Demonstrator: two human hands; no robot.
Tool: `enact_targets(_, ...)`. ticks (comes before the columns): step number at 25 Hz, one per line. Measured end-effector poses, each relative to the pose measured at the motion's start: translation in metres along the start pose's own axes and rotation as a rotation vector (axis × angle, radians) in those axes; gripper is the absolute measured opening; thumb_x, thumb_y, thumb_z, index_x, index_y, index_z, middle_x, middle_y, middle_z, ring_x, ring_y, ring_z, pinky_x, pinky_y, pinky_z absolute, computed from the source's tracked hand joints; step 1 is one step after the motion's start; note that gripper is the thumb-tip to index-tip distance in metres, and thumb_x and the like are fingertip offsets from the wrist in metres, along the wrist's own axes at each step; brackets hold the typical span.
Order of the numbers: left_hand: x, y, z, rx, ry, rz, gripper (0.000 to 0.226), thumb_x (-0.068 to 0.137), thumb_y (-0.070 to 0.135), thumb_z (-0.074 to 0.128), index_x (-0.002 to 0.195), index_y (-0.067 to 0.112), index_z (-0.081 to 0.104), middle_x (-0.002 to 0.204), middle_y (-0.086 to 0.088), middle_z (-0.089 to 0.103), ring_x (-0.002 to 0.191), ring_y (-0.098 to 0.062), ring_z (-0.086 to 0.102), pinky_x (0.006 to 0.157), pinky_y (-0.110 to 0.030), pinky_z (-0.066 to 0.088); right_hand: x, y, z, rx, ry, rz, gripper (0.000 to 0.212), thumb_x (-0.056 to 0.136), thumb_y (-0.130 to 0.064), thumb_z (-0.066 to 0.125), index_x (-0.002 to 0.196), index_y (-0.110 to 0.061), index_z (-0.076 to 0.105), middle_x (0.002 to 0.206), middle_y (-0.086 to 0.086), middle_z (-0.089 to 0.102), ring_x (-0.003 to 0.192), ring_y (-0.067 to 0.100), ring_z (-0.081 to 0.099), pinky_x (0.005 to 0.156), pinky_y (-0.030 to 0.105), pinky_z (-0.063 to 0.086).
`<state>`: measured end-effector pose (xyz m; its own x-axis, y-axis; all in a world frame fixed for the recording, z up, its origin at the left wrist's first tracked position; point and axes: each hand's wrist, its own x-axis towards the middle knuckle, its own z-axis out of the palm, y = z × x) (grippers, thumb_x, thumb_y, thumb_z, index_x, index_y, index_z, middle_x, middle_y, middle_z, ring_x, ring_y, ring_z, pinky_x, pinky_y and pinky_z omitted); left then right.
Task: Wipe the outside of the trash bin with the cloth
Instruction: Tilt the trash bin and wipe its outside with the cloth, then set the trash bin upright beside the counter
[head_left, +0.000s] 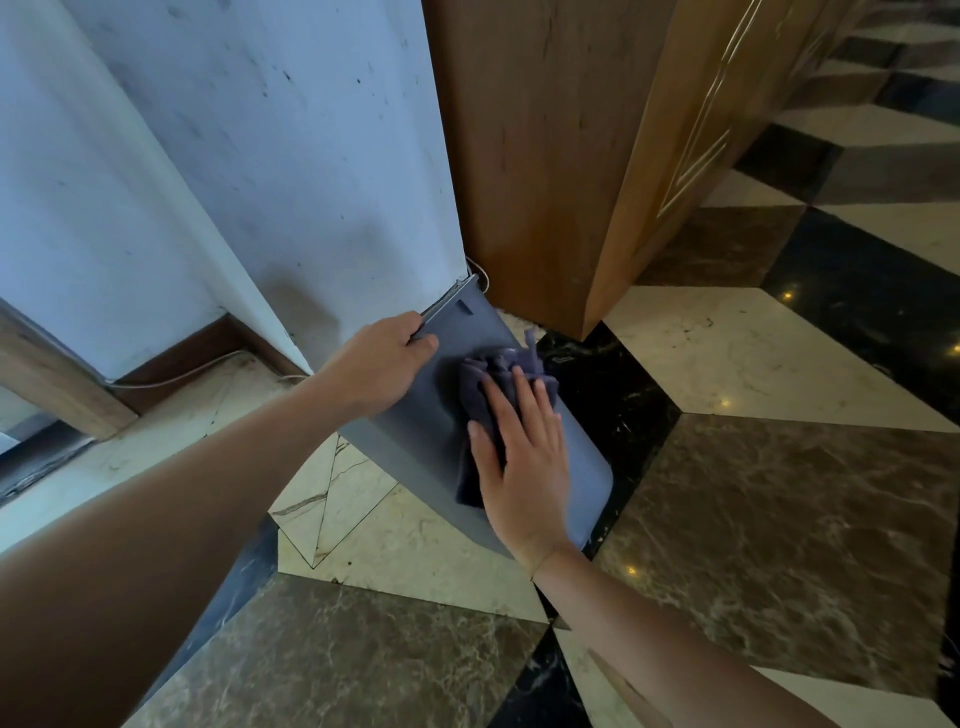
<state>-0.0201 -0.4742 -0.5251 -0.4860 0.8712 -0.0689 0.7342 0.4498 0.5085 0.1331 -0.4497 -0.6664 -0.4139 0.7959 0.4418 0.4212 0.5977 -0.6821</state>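
Note:
A slim grey trash bin (582, 467) stands on the marble floor against a white wall, seen from above with its flat lid facing me. My left hand (379, 364) grips the bin's far left edge, fingers curled over the rim. A crumpled dark purple cloth (493, 374) lies on the lid. My right hand (524, 462) rests flat on the cloth with fingers spread, pressing it against the lid. Part of the cloth is hidden beneath that palm.
A white wall (291, 156) rises behind the bin, and a wooden cabinet (561, 156) stands close at its right. A thin white cable (171, 382) runs along the skirting. Patterned marble floor (779, 493) spreads to the right and toward me.

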Motion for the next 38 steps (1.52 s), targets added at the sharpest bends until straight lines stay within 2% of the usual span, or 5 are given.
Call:
enact_targets(6, -0.003, 0.004, -0.028, -0.058, -0.243, -0.012, 0.049, 0.099, 0.01, 0.044, 0.143, 0.03, 0.037, 0.129, -0.005, 0.06, 0.115, -0.03, 0.057, 0.101, -0.046, 0.046, -0.001, 0.013, -0.005, 0.075, 0.075, 0.016, 0.037, 0.1, -0.025, 0.04, 0.132, -0.019, 0.058, 0.14, -0.001, 0.055, 0.134, 0.017, 0.044, 0.109, 0.039, 0.041)
enact_targets(14, -0.014, -0.033, -0.066, 0.263, -0.212, -0.256, 0.014, 0.071, -0.001, 0.059, 0.081, 0.007, 0.052, 0.082, -0.009, 0.056, 0.078, -0.028, 0.052, 0.06, -0.029, 0.037, 0.043, 0.033, -0.037, 0.475, 0.34, 0.733, 0.033, 0.105, -0.021, 0.037, 0.135, -0.02, 0.051, 0.125, 0.008, 0.061, 0.11, 0.027, 0.061, 0.09, 0.04, 0.051)
enact_targets(19, -0.013, -0.024, -0.041, 0.272, -0.201, -0.166, 0.035, 0.09, 0.049, 0.055, 0.081, 0.015, 0.052, 0.08, -0.003, 0.057, 0.086, -0.027, 0.057, 0.071, -0.034, 0.04, 0.035, 0.03, -0.029, 0.521, 0.315, 0.816, 0.034, 0.104, -0.021, 0.038, 0.136, -0.021, 0.05, 0.127, 0.008, 0.061, 0.113, 0.028, 0.06, 0.092, 0.039, 0.05)
enact_targets(30, -0.002, -0.028, -0.026, 0.738, -0.398, -0.207, 0.061, 0.077, 0.067, 0.057, 0.11, 0.016, 0.059, 0.101, -0.002, 0.057, 0.104, -0.029, 0.058, 0.092, -0.044, 0.049, 0.033, 0.028, -0.034, 0.53, 0.294, 0.828, 0.034, 0.104, -0.022, 0.038, 0.136, -0.022, 0.051, 0.124, 0.008, 0.062, 0.109, 0.027, 0.062, 0.094, 0.048, 0.053)
enact_targets(38, -0.017, -0.052, -0.03, 0.249, -0.391, -0.072, 0.039, 0.079, 0.01, 0.073, 0.116, 0.017, 0.064, 0.105, -0.003, 0.071, 0.099, -0.023, 0.066, 0.092, -0.039, 0.051, 0.03, 0.021, -0.036, 0.547, 0.278, 0.803, 0.032, 0.104, -0.02, 0.039, 0.132, -0.021, 0.054, 0.118, 0.006, 0.064, 0.104, 0.024, 0.063, 0.089, 0.043, 0.054)
